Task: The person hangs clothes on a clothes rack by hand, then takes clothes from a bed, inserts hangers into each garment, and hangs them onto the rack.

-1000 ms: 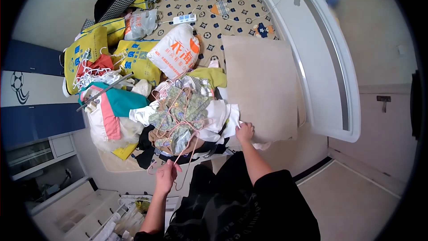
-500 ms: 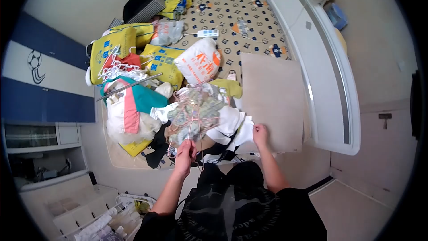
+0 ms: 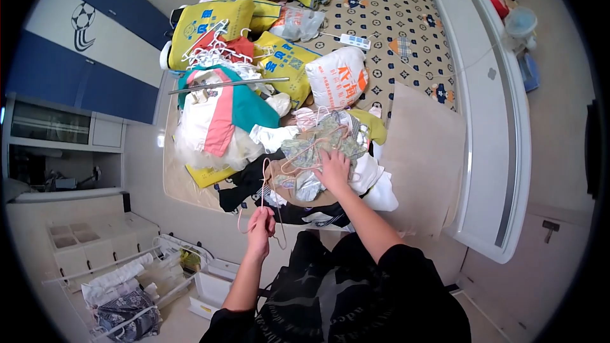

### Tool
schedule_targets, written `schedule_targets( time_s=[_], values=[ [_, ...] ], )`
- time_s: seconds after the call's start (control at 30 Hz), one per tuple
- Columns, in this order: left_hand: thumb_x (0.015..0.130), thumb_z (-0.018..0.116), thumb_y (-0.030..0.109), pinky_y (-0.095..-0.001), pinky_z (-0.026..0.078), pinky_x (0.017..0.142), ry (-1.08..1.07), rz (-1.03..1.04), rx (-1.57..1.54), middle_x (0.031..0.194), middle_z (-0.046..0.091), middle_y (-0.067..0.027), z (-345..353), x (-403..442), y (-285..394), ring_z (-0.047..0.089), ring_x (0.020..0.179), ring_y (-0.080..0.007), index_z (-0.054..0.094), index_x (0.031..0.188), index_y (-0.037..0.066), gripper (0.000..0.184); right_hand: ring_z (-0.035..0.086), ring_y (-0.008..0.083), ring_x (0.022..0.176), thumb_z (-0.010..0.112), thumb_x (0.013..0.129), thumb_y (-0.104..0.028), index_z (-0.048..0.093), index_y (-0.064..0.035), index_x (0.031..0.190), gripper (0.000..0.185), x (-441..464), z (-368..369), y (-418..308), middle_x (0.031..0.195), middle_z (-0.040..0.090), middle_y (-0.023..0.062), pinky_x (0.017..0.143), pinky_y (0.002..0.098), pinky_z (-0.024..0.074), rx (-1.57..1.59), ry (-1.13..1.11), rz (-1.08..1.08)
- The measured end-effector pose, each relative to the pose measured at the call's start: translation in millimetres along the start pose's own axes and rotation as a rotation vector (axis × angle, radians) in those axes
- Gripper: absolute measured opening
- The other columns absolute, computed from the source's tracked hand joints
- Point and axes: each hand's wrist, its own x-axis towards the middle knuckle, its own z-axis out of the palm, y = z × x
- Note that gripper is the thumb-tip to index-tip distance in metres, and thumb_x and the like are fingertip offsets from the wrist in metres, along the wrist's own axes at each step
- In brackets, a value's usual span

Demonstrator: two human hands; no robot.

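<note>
My left hand [image 3: 259,227] is closed around a pink clothes hanger [image 3: 263,181], held upright in front of the bed with nothing hung on it. My right hand [image 3: 335,170] reaches over the pile with its fingers stretched out, resting on a pale green patterned garment [image 3: 327,136]. More pink hangers [image 3: 304,157] lie on that garment. White clothing [image 3: 381,192] is beside my right wrist, and black clothing [image 3: 244,181] lies to the left, behind the held hanger.
Yellow bags [image 3: 210,25] and a white bag [image 3: 337,79] stand behind the pile. A metal rod [image 3: 229,84] lies across a green, pink and white garment [image 3: 244,98]. White hangers [image 3: 219,51] are heaped behind it. A beige board [image 3: 424,152] lies at the right. A drying rack [image 3: 136,282] stands lower left.
My right hand has moved left from the white clothing onto the patterned garment. My left hand keeps the hanger, now farther left of that garment. The view has turned left.
</note>
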Motion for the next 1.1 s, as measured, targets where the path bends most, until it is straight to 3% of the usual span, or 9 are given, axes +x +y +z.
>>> schedule_targets(
  time_s=[0.23, 0.33, 0.4, 0.5, 0.67, 0.8, 0.93, 1.03, 1.1],
  values=[
    [0.106, 0.049, 0.032, -0.0206, 0.022, 0.045, 0.010, -0.018, -0.032, 0.062, 0.043, 0.0059, -14, 10, -12, 0.030, 0.050, -0.0031, 0.059, 0.095, 0.012, 0.025, 0.053, 0.0304, 0.108, 0.073, 0.079, -0.027, 0.070, -0.0135, 0.101, 0.026, -4, 6, 1, 0.099, 0.063, 0.0059, 0.095, 0.0492, 0.0376, 0.088, -0.048, -0.172],
    [0.104, 0.052, 0.026, -0.0207, 0.022, 0.044, 0.043, -0.012, 0.022, 0.085, 0.063, 0.0019, -5, 37, -22, 0.032, 0.049, -0.0025, 0.058, 0.109, 0.013, 0.015, 0.055, 0.0310, 0.104, 0.071, 0.082, -0.023, 0.069, -0.0111, 0.096, 0.018, -23, -12, -8, 0.096, 0.062, 0.0063, 0.091, 0.0469, 0.0388, 0.247, 0.029, -0.201],
    [0.099, 0.060, 0.014, -0.0206, 0.043, 0.066, -0.022, 0.105, 0.077, 0.111, 0.065, -0.0028, 5, 57, -33, 0.056, 0.080, -0.0071, 0.053, 0.123, 0.010, 0.025, 0.056, 0.0305, 0.102, 0.070, 0.084, -0.022, 0.069, -0.0098, 0.092, 0.015, -36, -24, -17, 0.094, 0.062, 0.0069, 0.091, 0.0453, 0.0391, 0.357, -0.039, -0.124],
    [0.092, 0.069, 0.009, -0.0282, 0.044, 0.093, -0.094, 0.265, 0.173, 0.123, 0.056, -0.0058, 22, 88, -51, 0.055, 0.106, -0.0147, 0.051, 0.123, 0.008, 0.035, 0.062, 0.0255, 0.085, 0.074, 0.083, -0.013, 0.066, -0.0054, 0.087, 0.012, -41, -41, -28, 0.088, 0.063, 0.0079, 0.077, 0.0357, 0.0449, 0.496, 0.041, -0.076],
    [0.088, 0.072, 0.004, -0.0248, 0.047, 0.086, -0.171, 0.268, 0.228, 0.111, 0.057, -0.0002, 44, 120, -60, 0.056, 0.100, -0.0103, 0.048, 0.127, 0.009, 0.046, 0.063, 0.0127, 0.068, 0.070, 0.089, -0.004, 0.062, -0.0015, 0.085, 0.009, -45, -37, -21, 0.078, 0.065, 0.0065, 0.059, 0.0266, 0.0490, 1.022, 0.208, 0.134],
    [0.089, 0.071, 0.004, -0.0223, 0.047, 0.073, -0.174, 0.369, 0.260, 0.098, 0.062, -0.0003, 59, 116, -40, 0.057, 0.085, -0.0077, 0.056, 0.123, 0.007, 0.038, 0.054, 0.0060, 0.064, 0.061, 0.098, -0.009, 0.058, -0.0030, 0.107, 0.011, -43, -54, -19, 0.078, 0.058, -0.0019, 0.058, 0.0220, 0.0441, 1.336, 0.093, 0.219],
    [0.092, 0.066, 0.003, -0.0201, 0.045, 0.071, -0.117, 0.405, 0.459, 0.093, 0.065, -0.0009, 49, 101, 9, 0.056, 0.081, -0.0049, 0.067, 0.106, 0.001, 0.015, 0.043, 0.0016, 0.059, 0.054, 0.103, -0.012, 0.055, -0.0064, 0.113, 0.012, -31, -68, -7, 0.077, 0.054, -0.0051, 0.051, 0.0197, 0.0330, 1.275, 0.232, 0.378],
    [0.091, 0.066, -0.001, -0.0226, 0.048, 0.078, -0.160, 0.470, 0.249, 0.097, 0.068, -0.0014, 32, 98, 30, 0.059, 0.086, -0.0073, 0.067, 0.105, -0.001, 0.014, 0.044, 0.0014, 0.060, 0.053, 0.103, -0.013, 0.057, -0.0054, 0.113, 0.013, -28, -77, -5, 0.077, 0.055, -0.0047, 0.052, 0.0195, 0.0332, 1.382, 0.259, 0.448],
    [0.091, 0.067, 0.001, -0.0222, 0.046, 0.077, -0.198, 0.307, -0.053, 0.093, 0.065, 0.0001, 27, 80, 54, 0.058, 0.085, -0.0073, 0.065, 0.110, 0.003, 0.019, 0.047, 0.0036, 0.067, 0.053, 0.103, -0.012, 0.058, -0.0046, 0.105, 0.009, -26, -68, -1, 0.078, 0.055, -0.0042, 0.058, 0.0213, 0.0371, 1.260, 0.274, 0.433]
  ],
)
